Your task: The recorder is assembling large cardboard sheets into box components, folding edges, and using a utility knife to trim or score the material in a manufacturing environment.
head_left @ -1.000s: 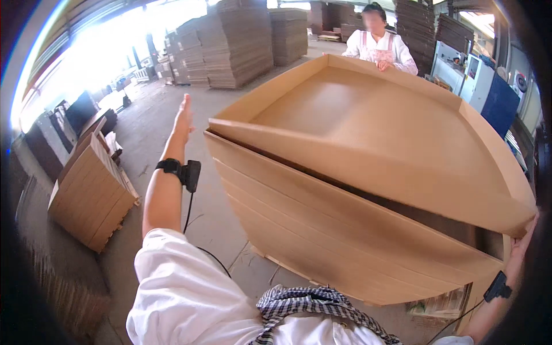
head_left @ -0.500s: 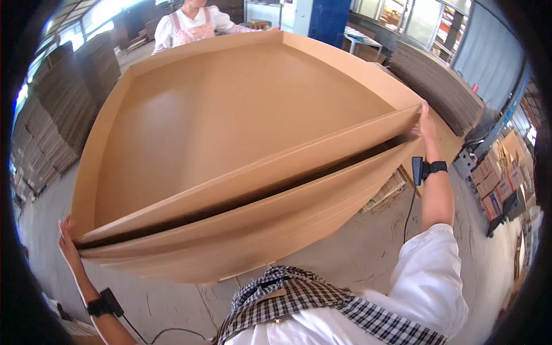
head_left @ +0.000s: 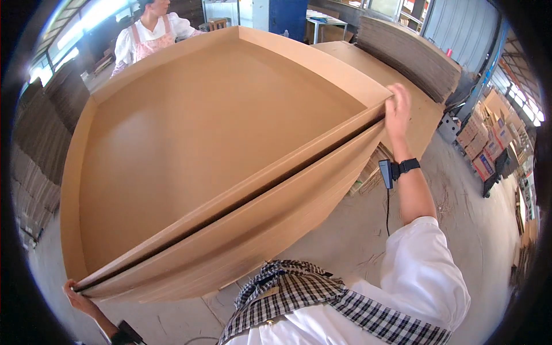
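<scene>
Already the top sheet is raised off the stack, a dark gap showing along its near edge, though its far end rests near a co-worker at the other side. Left hand grips the near-left corner, its fingers curled around the edge, while the right hand holds the right corner with fingers pressed together over the top. By my judgement the lift is only begun; the sheet still has to come clear of the stack.
</scene>
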`<state>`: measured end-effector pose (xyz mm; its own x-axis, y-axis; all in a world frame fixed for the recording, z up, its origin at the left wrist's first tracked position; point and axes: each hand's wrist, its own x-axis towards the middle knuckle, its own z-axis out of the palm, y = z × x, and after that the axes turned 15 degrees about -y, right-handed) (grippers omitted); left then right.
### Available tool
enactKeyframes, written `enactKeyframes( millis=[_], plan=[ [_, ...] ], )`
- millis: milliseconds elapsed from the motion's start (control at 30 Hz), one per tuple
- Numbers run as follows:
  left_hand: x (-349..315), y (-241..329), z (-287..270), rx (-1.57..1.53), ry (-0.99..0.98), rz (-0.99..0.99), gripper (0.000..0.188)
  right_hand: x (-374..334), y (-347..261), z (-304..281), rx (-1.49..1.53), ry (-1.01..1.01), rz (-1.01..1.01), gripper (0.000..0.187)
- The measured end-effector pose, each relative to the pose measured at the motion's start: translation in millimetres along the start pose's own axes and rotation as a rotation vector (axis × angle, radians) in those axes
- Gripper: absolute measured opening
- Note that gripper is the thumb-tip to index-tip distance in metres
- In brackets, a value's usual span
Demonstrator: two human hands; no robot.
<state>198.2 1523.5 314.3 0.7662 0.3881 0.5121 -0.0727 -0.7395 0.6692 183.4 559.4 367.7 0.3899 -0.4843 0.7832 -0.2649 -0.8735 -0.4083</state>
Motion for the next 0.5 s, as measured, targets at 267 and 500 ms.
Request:
enactKeyframes(
  millis=[267,500],
  plan=[
    [-7.6,-64.3,11.1,0.151,0.197,0.245,0.050,-43.0,16.3,13.8,0.044,-0.285,-0.219,0.040],
    [9.8,-90.7,33.6,0.198,0.108,0.336,0.040,-54.0,27.4,27.9,-0.145,-0.145,-0.123,0.039]
  ],
)
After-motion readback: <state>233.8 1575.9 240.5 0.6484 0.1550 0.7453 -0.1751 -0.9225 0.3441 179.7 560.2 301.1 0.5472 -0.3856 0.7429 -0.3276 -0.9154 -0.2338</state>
